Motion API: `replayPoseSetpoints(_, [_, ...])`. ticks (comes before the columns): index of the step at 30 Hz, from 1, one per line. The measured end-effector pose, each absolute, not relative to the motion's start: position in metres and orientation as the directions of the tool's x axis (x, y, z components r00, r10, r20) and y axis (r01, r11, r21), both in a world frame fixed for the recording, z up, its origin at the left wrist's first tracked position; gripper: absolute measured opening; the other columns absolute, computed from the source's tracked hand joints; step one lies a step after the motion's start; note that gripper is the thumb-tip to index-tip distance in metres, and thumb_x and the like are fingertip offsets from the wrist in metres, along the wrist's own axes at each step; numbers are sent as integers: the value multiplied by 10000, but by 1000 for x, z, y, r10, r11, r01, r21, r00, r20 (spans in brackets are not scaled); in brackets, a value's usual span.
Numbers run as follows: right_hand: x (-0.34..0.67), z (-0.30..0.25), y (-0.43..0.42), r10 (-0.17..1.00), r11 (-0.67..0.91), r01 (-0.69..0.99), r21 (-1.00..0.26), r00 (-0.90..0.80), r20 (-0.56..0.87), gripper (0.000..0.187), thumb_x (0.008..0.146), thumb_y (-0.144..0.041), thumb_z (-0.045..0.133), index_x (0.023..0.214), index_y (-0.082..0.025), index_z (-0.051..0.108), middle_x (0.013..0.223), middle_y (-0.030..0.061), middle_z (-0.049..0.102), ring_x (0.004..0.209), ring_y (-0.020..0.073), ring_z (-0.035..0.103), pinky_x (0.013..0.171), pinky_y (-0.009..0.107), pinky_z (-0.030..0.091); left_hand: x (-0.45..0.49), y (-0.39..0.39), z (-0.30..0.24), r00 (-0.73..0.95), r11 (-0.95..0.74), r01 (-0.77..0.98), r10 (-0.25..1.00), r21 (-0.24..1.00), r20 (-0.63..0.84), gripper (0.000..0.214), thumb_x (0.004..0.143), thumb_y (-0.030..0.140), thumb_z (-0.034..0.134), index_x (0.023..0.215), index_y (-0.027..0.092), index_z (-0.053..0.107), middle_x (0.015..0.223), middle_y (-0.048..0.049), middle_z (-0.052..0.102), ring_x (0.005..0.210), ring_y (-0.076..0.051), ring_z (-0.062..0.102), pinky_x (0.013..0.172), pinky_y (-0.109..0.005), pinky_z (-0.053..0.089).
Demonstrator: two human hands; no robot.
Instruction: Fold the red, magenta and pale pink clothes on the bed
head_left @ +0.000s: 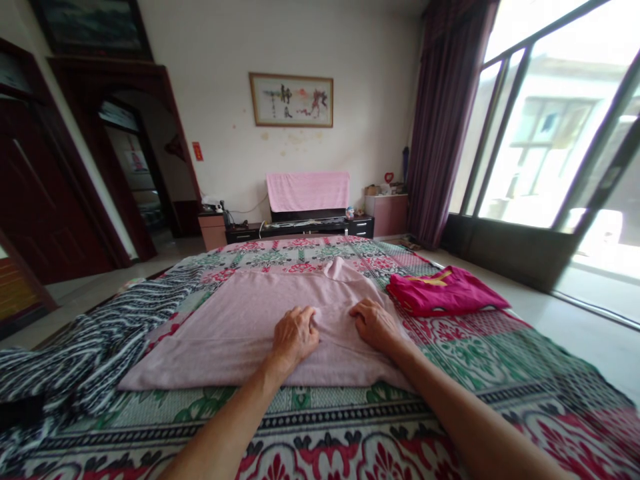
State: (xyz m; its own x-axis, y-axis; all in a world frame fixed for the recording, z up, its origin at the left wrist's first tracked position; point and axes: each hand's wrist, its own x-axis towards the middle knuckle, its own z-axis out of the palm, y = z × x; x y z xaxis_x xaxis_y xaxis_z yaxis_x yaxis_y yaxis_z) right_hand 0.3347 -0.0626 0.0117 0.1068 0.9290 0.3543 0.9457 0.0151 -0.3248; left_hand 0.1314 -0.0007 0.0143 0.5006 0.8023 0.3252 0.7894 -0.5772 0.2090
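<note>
A pale pink garment [235,320], perhaps a shirt, lies spread out on a patterned cover [300,400] in front of me. My left hand [296,332] rests on the middle of it with curled fingers, pinching the cloth. Just to its right, my right hand [376,324] is closed on the same fabric, fingers bent and the fingertips partly hidden. Small creases run through the cloth between the two hands. At its far edge a bit of the garment sticks up in a fold.
A folded magenta garment [450,291] lies right of the pink one. Black-and-white striped cloth [100,347] is heaped at the left. Beyond the cover stands a low black cabinet [240,235], with a pink towel [307,190] draped over something on it. A large window [560,140] is at the right.
</note>
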Motion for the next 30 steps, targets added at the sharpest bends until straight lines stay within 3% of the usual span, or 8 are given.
replayPoseSetpoints(2, [335, 11, -62, 928, 20, 946, -325, 103, 357, 266, 791, -113, 442, 925, -164, 666, 1010, 73, 631, 956, 164, 536, 885, 272, 343, 130, 0, 14, 554, -628, 759, 760, 169, 340, 385, 768, 168, 500, 1129, 269, 589, 971, -53, 602, 925, -176, 560, 816, -260, 419])
replayPoseSetpoints(7, [336, 9, -63, 919, 22, 943, -332, 112, 379, 280, 776, -108, 443, 936, -156, 669, 997, 74, 635, 956, 160, 541, 885, 259, 352, 128, 3, 13, 590, -647, 754, 743, 115, 316, 289, 793, 194, 471, 989, 229, 680, 911, -83, 594, 925, -191, 553, 835, -274, 423])
replayPoseSetpoints(15, [335, 10, -61, 930, 50, 968, -247, 45, 364, 357, 803, -114, 412, 1064, -180, 646, 1138, 75, 628, 1048, 186, 524, 974, 322, 292, 126, 3, 15, 575, -638, 760, 749, 125, 329, 296, 786, 238, 486, 993, 227, 697, 966, -85, 612, 975, -205, 542, 872, -296, 433])
replayPoseSetpoints(23, [341, 23, -39, 967, -20, 971, -237, 79, 243, 346, 720, -103, 466, 963, -170, 703, 1028, 90, 679, 959, 202, 594, 875, 280, 388, 120, 20, 11, 650, -725, 658, 684, 206, 330, 303, 854, 348, 455, 964, 217, 705, 972, -77, 648, 939, -196, 569, 909, -323, 428])
replayPoseSetpoints(26, [351, 31, -8, 942, -105, 941, -323, 198, 270, 358, 694, -102, 489, 971, -174, 704, 991, 82, 697, 930, 205, 615, 818, 261, 422, 112, 31, 13, 711, -773, 587, 635, 243, 303, 312, 829, 400, 494, 985, 225, 701, 981, -65, 655, 952, -202, 571, 899, -321, 437])
replayPoseSetpoints(30, [368, 36, 40, 837, -229, 765, -602, 470, 279, 411, 690, -110, 527, 1075, -134, 670, 969, 108, 699, 912, 217, 629, 793, 263, 454, 104, 38, 15, 754, -798, 528, 598, 291, 271, 325, 791, 395, 534, 1023, 228, 689, 1043, -46, 650, 984, -197, 568, 917, -307, 437])
